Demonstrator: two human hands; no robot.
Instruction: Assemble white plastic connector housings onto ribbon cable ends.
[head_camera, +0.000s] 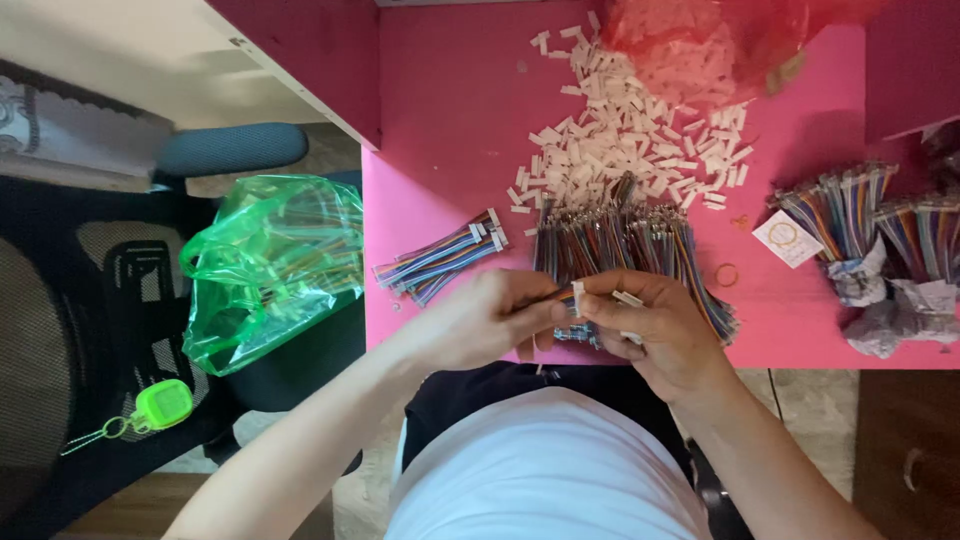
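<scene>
The left hand (490, 315) and right hand (655, 325) meet, fingers (600, 300) clamped on a small white connector (578, 296) with thin multicoloured wires, just before the loose wire bundle (625, 245).

The person wears a plain white top, seen from above as a smooth, rounded expanse of cloth with a few soft folds. Below it, toward the lap, the clothing is dark, almost black. Both forearms are bare to beyond the elbow, with no sleeve in view. The left hand (490, 318) and the right hand (660, 325) are ungloved, the fingers (600, 285) bare of rings.
</scene>
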